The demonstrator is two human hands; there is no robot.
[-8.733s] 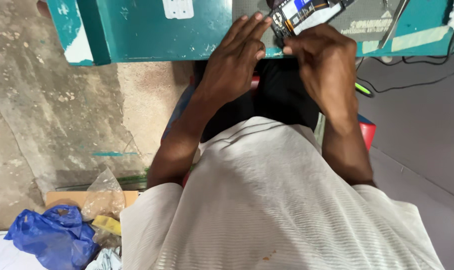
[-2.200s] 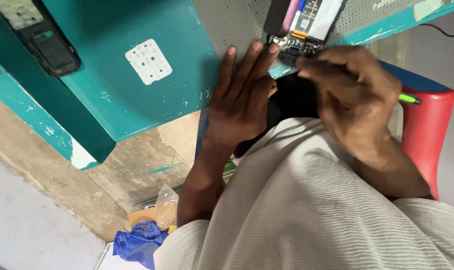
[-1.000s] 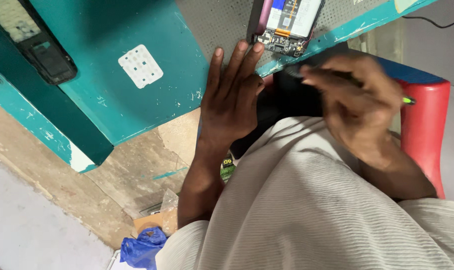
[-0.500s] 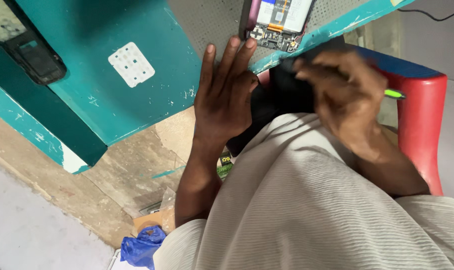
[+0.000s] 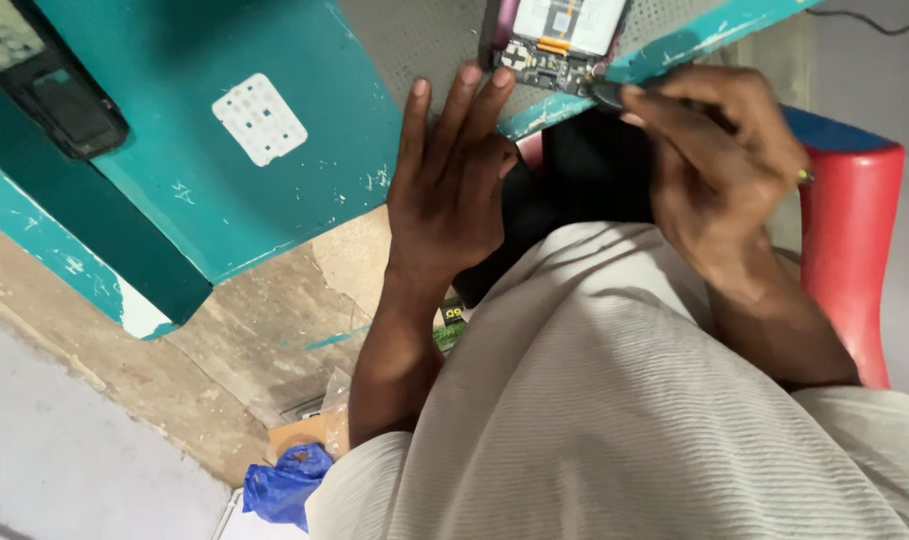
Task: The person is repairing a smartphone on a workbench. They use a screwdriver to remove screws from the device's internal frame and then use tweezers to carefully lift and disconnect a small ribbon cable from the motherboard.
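Presently, an opened phone (image 5: 557,40) with its back cover off lies on the grey mat (image 5: 424,40) at the near edge of the teal desk (image 5: 304,190), circuit board and battery exposed. I take the phone as my landmark for all positions below.

My left hand (image 5: 452,185) sits just beside the phone, on its left. The palm is flat, the fingers (image 5: 464,110) are spread and extended toward the phone's lower corner, and the fingertips are touching or nearly touching it; I cannot tell which. It grips nothing. The flat pose appears meant to steady the phone against sliding on the mat.

My right hand (image 5: 719,160) is just right of and below the phone, fingers curled together and clamped on a slim dark tool (image 5: 606,94). The tool's tip meets the phone's lower right corner at the board. A green end (image 5: 803,176) shows past the back of the hand, likely the tool's handle. The wrist is bent inward, and the pinch is close to the tip, which I judge gives fine control.

Well left of the phone, a small white pad (image 5: 259,118) lies on the desk; further left rests a dark oblong device (image 5: 69,100). Right of the phone stands a red chair (image 5: 846,250). Far below it, on the floor, lies a blue plastic bag (image 5: 282,485).
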